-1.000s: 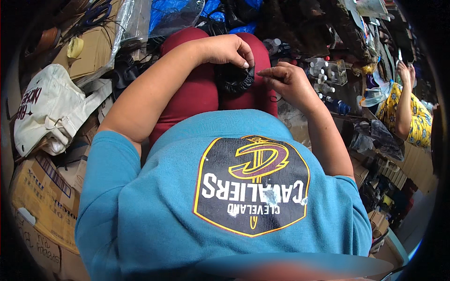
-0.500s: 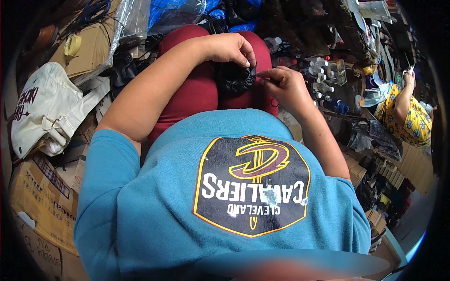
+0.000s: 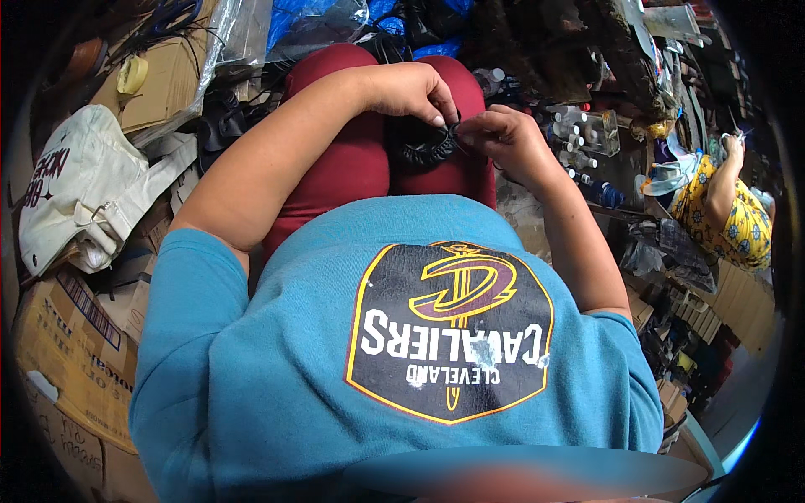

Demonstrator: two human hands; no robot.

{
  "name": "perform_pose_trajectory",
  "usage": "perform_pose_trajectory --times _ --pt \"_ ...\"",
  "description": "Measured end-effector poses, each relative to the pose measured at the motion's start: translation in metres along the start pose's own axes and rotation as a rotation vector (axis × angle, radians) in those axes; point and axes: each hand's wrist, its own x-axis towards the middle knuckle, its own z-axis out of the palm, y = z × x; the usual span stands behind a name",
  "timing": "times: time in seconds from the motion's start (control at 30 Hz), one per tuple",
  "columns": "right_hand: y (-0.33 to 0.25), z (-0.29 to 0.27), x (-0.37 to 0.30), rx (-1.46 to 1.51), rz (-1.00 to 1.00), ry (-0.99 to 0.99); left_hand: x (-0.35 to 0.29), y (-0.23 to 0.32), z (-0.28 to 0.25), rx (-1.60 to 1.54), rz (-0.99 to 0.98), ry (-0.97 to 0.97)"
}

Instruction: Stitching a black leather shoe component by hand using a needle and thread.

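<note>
A black, shiny piece with a gathered, puckered rim (image 3: 423, 154) lies between my thighs, over the dark red trousers (image 3: 335, 159). Its exact kind does not show. My left hand (image 3: 419, 92) comes over it from the far left side, with thumb and fingers pinched on the rim at its far right. Close beside those fingertips, my right hand (image 3: 507, 141) is closed in a pinch at the rim's right edge. Whatever is between the right fingertips is too small to make out. The left hand hides part of the black piece.
A whitish cloth bag (image 3: 84, 189) and cardboard boxes (image 3: 75, 352) stand at my left, with a yellow tape roll (image 3: 132, 75) farther off. Clear bottles (image 3: 570, 134) crowd the right. Another person in yellow patterned clothing (image 3: 725, 201) is at far right. Blue plastic (image 3: 306, 25) lies ahead.
My right hand has moved slightly up and left, closing from apart fingers to a pinch at the rim beside my left fingertips. The left hand has barely moved.
</note>
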Motion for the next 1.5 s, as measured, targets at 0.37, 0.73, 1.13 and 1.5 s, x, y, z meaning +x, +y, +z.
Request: perform_pose_trajectory --times 0.37,0.73,1.13,1.5 --pt "0.037 -0.015 -0.009 0.292 0.114 -0.157 0.029 0.021 0.008 0.147 0.046 -0.047" --pt "0.009 0.001 -0.029 -0.082 -0.072 0.136 -0.041 0.024 0.031 0.507 0.127 0.552" --pt "0.027 0.016 -0.040 0.173 0.007 0.127 -0.051 0.024 0.070 0.755 0.044 0.697" --pt "0.051 -0.009 -0.008 0.206 -0.018 -0.130 -0.040 0.010 0.061 0.575 0.104 0.652"
